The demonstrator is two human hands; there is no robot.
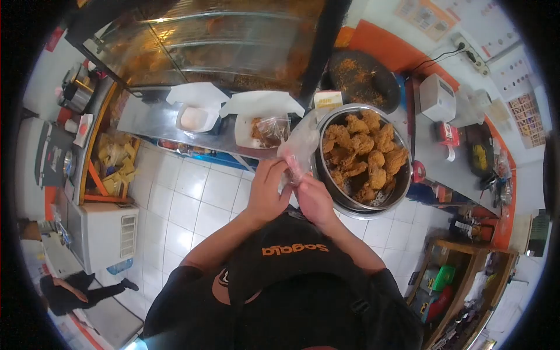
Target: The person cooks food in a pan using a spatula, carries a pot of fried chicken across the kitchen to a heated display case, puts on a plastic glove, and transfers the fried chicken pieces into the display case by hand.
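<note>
Both hands meet in front of the chest at a clear plastic bag. My left hand pinches the bag's gathered lower end, and my right hand closes on it just beside. Right of the hands is a large steel bowl heaped with fried chicken. Beyond my left hand an open white box holds a brown piece of food, partly under clear plastic. Farther left, another open box contains a pale rounded item.
A glass display case stands behind the boxes. A dark pan with crumbs lies behind the bowl. At right are a counter and wooden shelves. Another person is at the lower left, near a white appliance.
</note>
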